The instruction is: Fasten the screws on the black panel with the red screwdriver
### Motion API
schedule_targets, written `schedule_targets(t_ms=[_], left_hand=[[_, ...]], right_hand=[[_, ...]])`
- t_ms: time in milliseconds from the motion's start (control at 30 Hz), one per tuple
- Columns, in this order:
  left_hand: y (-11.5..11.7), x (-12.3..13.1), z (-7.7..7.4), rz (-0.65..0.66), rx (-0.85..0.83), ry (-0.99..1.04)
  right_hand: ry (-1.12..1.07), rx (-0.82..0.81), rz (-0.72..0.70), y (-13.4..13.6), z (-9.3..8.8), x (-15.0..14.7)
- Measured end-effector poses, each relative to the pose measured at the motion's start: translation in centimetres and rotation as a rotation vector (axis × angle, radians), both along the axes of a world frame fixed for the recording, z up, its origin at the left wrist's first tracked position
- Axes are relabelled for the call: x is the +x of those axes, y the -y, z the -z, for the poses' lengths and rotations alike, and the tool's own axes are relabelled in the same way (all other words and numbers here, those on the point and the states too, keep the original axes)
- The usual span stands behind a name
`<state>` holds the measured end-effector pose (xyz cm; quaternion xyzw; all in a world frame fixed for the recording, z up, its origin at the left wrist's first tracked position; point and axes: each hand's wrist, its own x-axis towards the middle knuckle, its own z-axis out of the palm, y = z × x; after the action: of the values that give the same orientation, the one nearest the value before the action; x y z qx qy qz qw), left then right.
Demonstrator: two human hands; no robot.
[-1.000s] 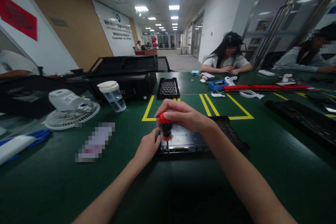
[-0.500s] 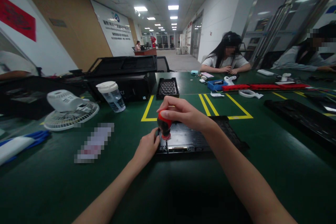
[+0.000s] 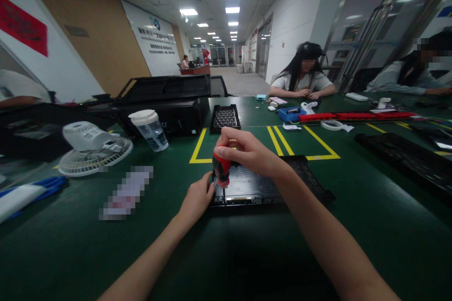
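Note:
My right hand is closed around the red and black handle of a screwdriver, which stands nearly upright. Its thin shaft points down at the left front part of a flat black panel lying on the green table. I cannot tell whether the tip sits in a screw. At the panel's left edge, my left hand grips it, the fingertips partly hidden behind the edge. A narrow light strip shows along the panel's front, and my right forearm covers part of its right side.
Left stand a white fan, a lidded water cup and a large black case. A black tray of screws or similar small parts lies ahead. Right are a blue bin and another black panel. A person sits across the table.
The top of the screwdriver handle has shifted slightly right with my right hand, and its shaft shows more clearly. My left hand and the panel have stayed in place.

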<state>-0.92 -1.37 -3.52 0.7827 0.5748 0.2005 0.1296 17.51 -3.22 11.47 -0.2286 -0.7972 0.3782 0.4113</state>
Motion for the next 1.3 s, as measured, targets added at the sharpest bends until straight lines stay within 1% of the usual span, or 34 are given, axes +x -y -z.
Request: schedule_targets(t_ms=[300, 533, 767, 967, 1300], left_hand=[[0.2, 0.0, -0.2, -0.002, -0.011, 0.024], [0.1, 0.0, -0.1, 0.001, -0.006, 0.008], [0.0, 0.0, 0.0, -0.014, -0.009, -0.002], [-0.1, 0.1, 0.1, -0.024, -0.004, -0.02], [0.2, 0.2, -0.4, -0.019, -0.027, 0.002]], right_hand=[[0.052, 0.145, 0.143, 0.3, -0.3, -0.1], [0.072, 0.152, 0.199, 0.6, -0.1, -0.4], [0.106, 0.227, 0.28, 0.9, 0.0, -0.6], [0.138, 0.312, 0.383, 1.1, -0.1, -0.9], [0.203, 0.447, 0.548, 1.8, 0.0, -1.4]])
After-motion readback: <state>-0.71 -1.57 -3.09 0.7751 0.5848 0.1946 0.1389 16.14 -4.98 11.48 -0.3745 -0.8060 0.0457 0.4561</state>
